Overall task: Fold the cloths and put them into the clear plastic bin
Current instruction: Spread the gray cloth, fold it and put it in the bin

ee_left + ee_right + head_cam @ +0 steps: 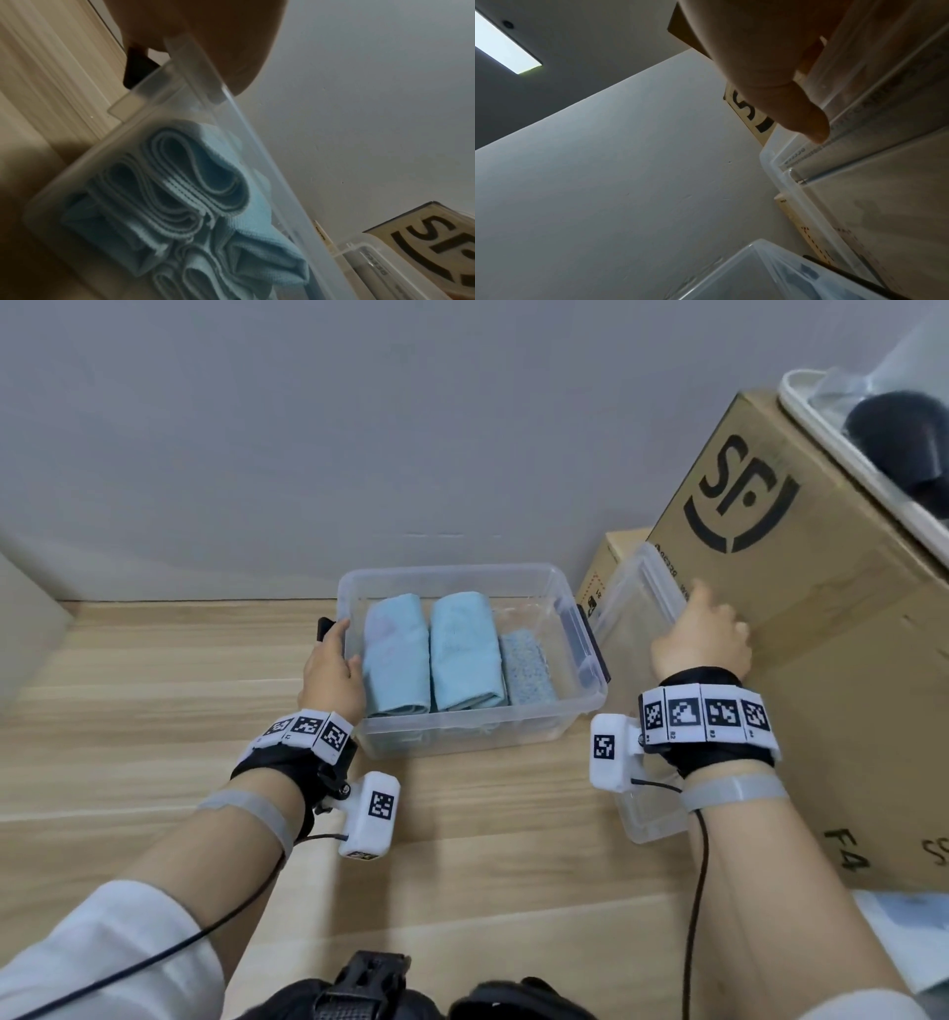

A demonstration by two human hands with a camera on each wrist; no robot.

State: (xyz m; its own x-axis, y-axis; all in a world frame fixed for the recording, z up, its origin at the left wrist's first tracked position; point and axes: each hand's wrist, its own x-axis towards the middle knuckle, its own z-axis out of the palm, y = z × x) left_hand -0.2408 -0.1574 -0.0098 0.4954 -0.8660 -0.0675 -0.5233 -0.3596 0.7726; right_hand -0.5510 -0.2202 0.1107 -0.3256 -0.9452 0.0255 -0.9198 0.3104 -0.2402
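Note:
A clear plastic bin [464, 737] sits on the wooden floor against the wall. Inside lie two folded light-blue cloths [398, 654] [464, 649] and a narrower speckled blue cloth [526, 667], side by side. My left hand [339, 654] grips the bin's left rim, thumb inside and fingers outside by the black latch [324, 629]. In the left wrist view the folded cloths [205, 192] show through the bin wall [180, 85]. My right hand [706, 624] holds the clear lid [634, 608], which stands on edge right of the bin; the thumb [800, 109] presses on the lid [859, 172].
A large cardboard box [832, 618] with black lettering stands right behind the lid, with a smaller box [611, 567] beside it. A white tray [821, 428] holding a dark object rests on the large box. The grey wall runs behind the bin.

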